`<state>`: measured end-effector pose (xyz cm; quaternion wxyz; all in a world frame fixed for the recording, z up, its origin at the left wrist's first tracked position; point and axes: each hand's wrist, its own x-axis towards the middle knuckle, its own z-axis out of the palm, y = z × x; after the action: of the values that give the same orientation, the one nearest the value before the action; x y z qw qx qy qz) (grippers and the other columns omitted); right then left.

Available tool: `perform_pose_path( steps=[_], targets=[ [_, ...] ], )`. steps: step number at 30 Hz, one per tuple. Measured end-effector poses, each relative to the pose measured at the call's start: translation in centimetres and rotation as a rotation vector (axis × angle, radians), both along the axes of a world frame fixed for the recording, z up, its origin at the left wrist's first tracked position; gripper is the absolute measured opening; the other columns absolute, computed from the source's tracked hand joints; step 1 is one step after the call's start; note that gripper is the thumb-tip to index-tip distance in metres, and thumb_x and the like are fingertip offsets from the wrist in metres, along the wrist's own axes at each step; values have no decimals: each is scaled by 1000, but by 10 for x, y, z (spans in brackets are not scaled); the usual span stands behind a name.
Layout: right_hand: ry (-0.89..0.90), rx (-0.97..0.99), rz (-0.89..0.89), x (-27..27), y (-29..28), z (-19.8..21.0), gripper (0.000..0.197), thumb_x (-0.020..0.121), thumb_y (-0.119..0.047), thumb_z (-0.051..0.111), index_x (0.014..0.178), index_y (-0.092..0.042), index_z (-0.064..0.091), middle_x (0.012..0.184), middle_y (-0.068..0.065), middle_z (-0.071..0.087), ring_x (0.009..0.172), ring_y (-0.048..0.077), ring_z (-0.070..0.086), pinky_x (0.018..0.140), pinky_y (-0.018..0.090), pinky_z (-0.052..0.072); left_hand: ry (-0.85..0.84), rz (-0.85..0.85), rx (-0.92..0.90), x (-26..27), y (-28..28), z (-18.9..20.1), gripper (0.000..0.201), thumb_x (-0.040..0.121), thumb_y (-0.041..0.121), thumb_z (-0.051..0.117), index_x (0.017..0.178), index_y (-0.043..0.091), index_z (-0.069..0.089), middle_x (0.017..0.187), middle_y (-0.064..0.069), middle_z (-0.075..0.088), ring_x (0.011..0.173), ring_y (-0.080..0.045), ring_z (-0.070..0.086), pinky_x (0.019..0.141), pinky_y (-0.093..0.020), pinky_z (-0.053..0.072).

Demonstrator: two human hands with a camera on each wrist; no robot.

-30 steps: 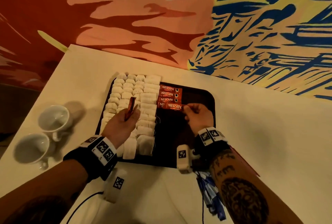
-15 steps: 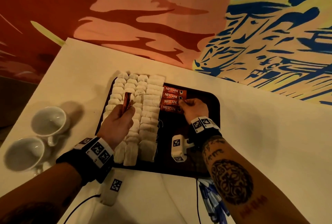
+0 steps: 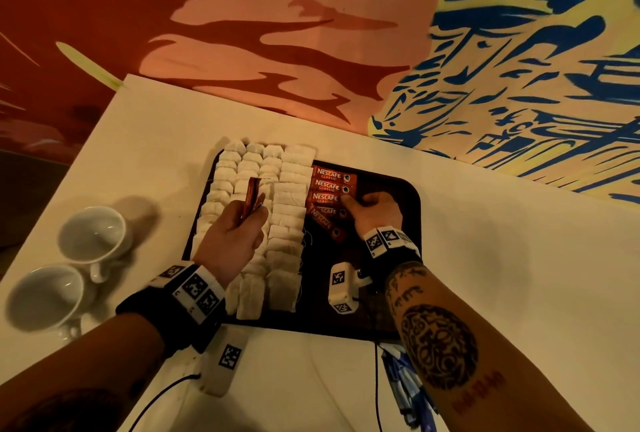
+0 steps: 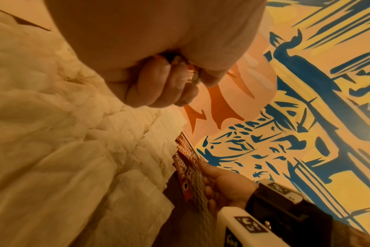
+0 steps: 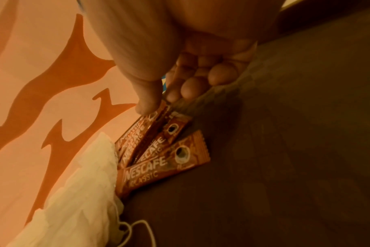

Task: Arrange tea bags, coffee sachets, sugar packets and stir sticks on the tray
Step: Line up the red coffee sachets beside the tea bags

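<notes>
A black tray (image 3: 408, 209) carries rows of white tea bags (image 3: 291, 189) on its left half. Beside them runs a column of several red Nescafe coffee sachets (image 3: 329, 175); the lowest sachet (image 3: 327, 225) lies askew. My right hand (image 3: 346, 201) pinches the right end of a middle sachet (image 5: 147, 127) between thumb and forefinger (image 5: 148, 102). My left hand (image 3: 256, 209) hovers over the tea bags and grips a small bunch of red sachets (image 3: 251, 194) upright, its fingers (image 4: 158, 83) curled round them (image 4: 192, 75).
Two white cups (image 3: 91, 237) (image 3: 45, 296) lie on the white table (image 3: 502, 258) left of the tray. Blue-and-white packets (image 3: 405, 379) sit under my right forearm at the table's near edge. A painted wall (image 3: 277, 33) stands just behind the table.
My right hand has moved away from me along the sachet column and now pinches a higher sachet. The lowest sachet has gone askew. My left hand has barely shifted.
</notes>
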<state>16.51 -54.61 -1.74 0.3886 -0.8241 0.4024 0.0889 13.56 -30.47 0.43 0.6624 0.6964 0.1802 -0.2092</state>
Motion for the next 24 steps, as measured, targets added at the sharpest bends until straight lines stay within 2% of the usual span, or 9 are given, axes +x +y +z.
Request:
perform_pose_path(
  steps=[4,6,7,9,11,14,18,20,24],
  targets=[
    [-37,-8,-38,-17,-1,4,40,92,-49,66,117,-19,63,116,0,64,99,17,60,76,27,41,-2,12,-13,-1,1,-5,17,96,35,57,87,21,55,54,4,45,44,-11,34,42,-24,27],
    [-45,-1,-13,-31,2,6,31,94,-45,63,113,-20,64,113,-2,66,92,13,59,74,25,43,20,-2,-41,-1,2,-8,22,91,43,61,92,21,57,54,5,46,46,-11,35,44,-24,27],
    [-58,18,21,-38,4,6,27,94,-44,63,109,-21,64,109,-5,67,87,10,60,71,23,44,46,-19,-63,-1,1,-8,26,88,46,62,95,21,59,55,4,47,46,-11,36,44,-24,27],
    [-98,98,126,-52,12,9,17,95,-40,64,103,-25,66,99,-11,68,83,7,63,65,19,46,86,-62,-91,-2,-1,-9,22,93,43,60,95,20,57,57,0,50,44,-11,36,41,-22,27],
    [-106,190,252,-64,22,15,7,96,-33,64,103,-32,66,99,-15,67,87,5,65,72,18,51,76,-145,-61,-3,-6,-11,16,99,35,54,95,20,55,58,-1,53,44,-13,36,41,-22,27],
    [-68,154,357,-71,27,13,19,95,-28,65,114,-32,66,107,-18,64,94,1,62,85,21,52,-13,-255,-6,-7,-16,-9,14,101,33,50,93,22,53,60,2,55,45,-13,40,44,-22,29],
    [46,-25,286,-62,17,-6,33,91,-38,69,118,-21,64,116,-1,65,101,15,63,90,32,54,-28,-231,-4,-12,-26,-3,16,103,30,48,90,21,50,61,0,53,43,-10,37,38,-19,29],
    [91,-42,257,-57,14,-13,39,86,-46,72,117,-24,63,115,1,63,102,18,64,91,39,56,-33,-219,6,-13,-29,-3,16,102,30,48,90,21,50,61,0,53,42,-10,36,38,-21,27],
    [112,-58,284,-44,14,-18,27,86,-45,73,104,-27,64,109,0,65,97,17,64,88,39,57,-24,-209,28,-18,-28,-5,16,102,32,49,91,21,51,60,1,53,41,-8,36,38,-20,27]
  ],
)
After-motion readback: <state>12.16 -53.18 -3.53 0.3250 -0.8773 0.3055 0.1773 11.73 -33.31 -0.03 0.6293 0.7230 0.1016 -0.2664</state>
